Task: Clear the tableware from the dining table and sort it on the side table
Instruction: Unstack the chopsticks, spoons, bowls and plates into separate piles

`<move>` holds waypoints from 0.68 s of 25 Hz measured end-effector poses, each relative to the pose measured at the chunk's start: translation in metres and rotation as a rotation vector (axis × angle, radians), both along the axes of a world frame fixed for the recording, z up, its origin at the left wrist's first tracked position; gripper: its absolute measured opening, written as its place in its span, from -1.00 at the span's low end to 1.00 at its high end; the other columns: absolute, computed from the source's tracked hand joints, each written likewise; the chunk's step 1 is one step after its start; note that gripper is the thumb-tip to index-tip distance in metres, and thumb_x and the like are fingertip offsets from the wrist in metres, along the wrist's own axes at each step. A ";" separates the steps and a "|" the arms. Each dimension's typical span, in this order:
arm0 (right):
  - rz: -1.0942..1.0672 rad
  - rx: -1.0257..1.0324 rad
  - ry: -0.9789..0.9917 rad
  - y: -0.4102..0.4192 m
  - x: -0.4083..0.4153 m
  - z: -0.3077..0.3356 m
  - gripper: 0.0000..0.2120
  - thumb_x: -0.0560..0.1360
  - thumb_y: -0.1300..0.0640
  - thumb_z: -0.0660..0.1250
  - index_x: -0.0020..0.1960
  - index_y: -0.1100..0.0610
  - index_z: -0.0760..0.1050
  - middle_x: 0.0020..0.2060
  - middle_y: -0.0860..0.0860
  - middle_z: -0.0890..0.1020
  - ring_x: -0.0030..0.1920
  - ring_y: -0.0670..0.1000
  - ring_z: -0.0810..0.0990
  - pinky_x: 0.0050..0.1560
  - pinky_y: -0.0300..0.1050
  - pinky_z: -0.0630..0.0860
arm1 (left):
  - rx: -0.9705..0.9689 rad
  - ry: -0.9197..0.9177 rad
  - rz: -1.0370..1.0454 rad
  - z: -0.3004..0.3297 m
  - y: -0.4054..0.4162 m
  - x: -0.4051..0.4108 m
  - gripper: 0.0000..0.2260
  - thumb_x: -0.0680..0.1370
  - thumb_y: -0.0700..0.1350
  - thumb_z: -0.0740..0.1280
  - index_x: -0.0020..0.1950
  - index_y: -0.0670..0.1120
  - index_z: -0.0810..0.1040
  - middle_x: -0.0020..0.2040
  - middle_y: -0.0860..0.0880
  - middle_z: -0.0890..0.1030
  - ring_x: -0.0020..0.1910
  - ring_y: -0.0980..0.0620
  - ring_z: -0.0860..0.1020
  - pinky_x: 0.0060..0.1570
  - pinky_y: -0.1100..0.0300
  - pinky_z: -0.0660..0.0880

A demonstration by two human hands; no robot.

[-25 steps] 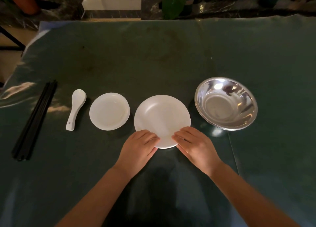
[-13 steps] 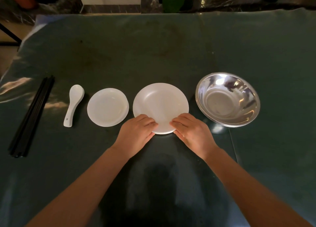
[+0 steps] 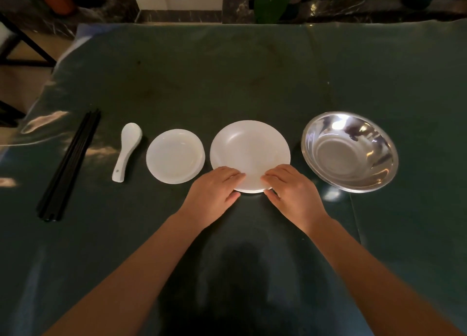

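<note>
Dark green table (image 3: 252, 70) filling the view, tableware laid out in one row across it. Far right, steel bowl (image 3: 350, 151), shiny, upright, near the plate but apart from it. Centre, larger white plate (image 3: 249, 151), flat on the cloth as far as can be told. Just left of it, smaller white plate (image 3: 175, 156), edges nearly meeting. Further left, white spoon (image 3: 127, 151), bowl end away from the wearer, then black chopsticks (image 3: 69, 166) bundled near the table's left edge.

Now the hands. Left hand (image 3: 213, 193) and right hand (image 3: 294, 191) both at the larger plate's near rim, fingers curled over the top edge, thumbs tucked low toward the underside. Compared with a second back: fingertips slid closer together and further onto the rim, thumbs now reaching under. Reads as a two-handed pinch closing on the plate rather than a mere touch. No visible lift yet, no gap under the rim to be made out.

Likely meaning: the row already sorted by kind, this plate being squared into place or about to come up.
</note>
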State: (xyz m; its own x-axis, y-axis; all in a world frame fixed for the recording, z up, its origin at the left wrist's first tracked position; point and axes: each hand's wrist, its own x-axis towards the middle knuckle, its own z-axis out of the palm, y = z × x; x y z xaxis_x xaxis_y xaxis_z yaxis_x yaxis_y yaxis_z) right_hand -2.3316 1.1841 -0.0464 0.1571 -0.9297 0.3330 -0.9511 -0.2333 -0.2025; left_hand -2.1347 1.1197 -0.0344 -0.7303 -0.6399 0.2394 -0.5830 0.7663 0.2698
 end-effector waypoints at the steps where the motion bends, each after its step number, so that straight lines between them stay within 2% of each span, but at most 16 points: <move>1: -0.025 0.000 -0.031 0.000 0.006 0.005 -0.72 0.27 0.21 0.53 -0.02 0.18 0.62 -0.08 0.10 0.68 -0.04 0.12 0.65 -0.11 -0.01 0.65 | -0.001 0.020 0.026 0.004 0.004 0.009 -0.62 0.35 -0.17 0.51 0.15 -0.17 0.59 0.03 -0.12 0.66 0.01 -0.06 0.63 -0.02 0.09 0.58; 5: 0.021 -0.082 -0.032 -0.015 0.054 0.028 -0.63 0.30 0.14 0.51 0.09 0.15 0.60 0.02 0.10 0.67 0.03 0.12 0.64 -0.01 0.03 0.59 | -0.069 0.071 0.170 0.020 0.004 0.075 -0.59 0.35 -0.13 0.50 0.18 -0.15 0.56 0.06 -0.11 0.64 0.05 -0.08 0.59 0.08 0.03 0.52; 8: 0.149 -0.056 0.060 -0.043 0.094 0.038 -0.65 0.30 0.15 0.52 0.08 0.13 0.62 0.02 0.06 0.68 0.06 0.09 0.64 0.04 -0.03 0.57 | -0.115 -0.075 0.189 0.025 -0.022 0.114 -0.60 0.23 -0.21 0.58 0.04 -0.17 0.64 -0.02 -0.12 0.68 0.04 -0.13 0.62 0.16 -0.18 0.43; 11: 0.222 0.062 0.136 -0.065 0.117 0.035 -0.71 0.32 0.17 0.51 0.03 0.12 0.64 -0.01 0.03 0.70 0.09 0.07 0.62 0.12 -0.05 0.54 | -0.112 -0.159 0.127 0.025 -0.046 0.124 -0.68 0.19 -0.22 0.58 -0.09 -0.12 0.68 -0.10 -0.05 0.69 -0.02 -0.06 0.65 0.19 -0.22 0.37; 14: 0.245 0.037 0.101 -0.074 0.120 0.029 -0.74 0.16 0.21 0.60 -0.16 0.13 0.68 -0.23 0.03 0.72 -0.12 0.06 0.67 -0.03 -0.04 0.62 | -0.075 -0.122 0.000 0.021 -0.059 0.129 -0.79 0.24 -0.25 0.56 -0.15 -0.12 0.68 -0.17 -0.04 0.69 -0.11 -0.06 0.65 0.06 -0.09 0.51; 17: 0.264 0.007 0.085 -0.078 0.120 0.026 -0.74 0.15 0.23 0.60 -0.19 0.14 0.67 -0.25 0.03 0.71 -0.16 0.07 0.68 -0.08 -0.03 0.64 | -0.012 -0.078 -0.064 0.018 -0.068 0.134 -0.87 0.33 -0.26 0.50 -0.14 -0.16 0.67 -0.16 -0.06 0.68 -0.11 -0.08 0.63 -0.14 0.05 0.60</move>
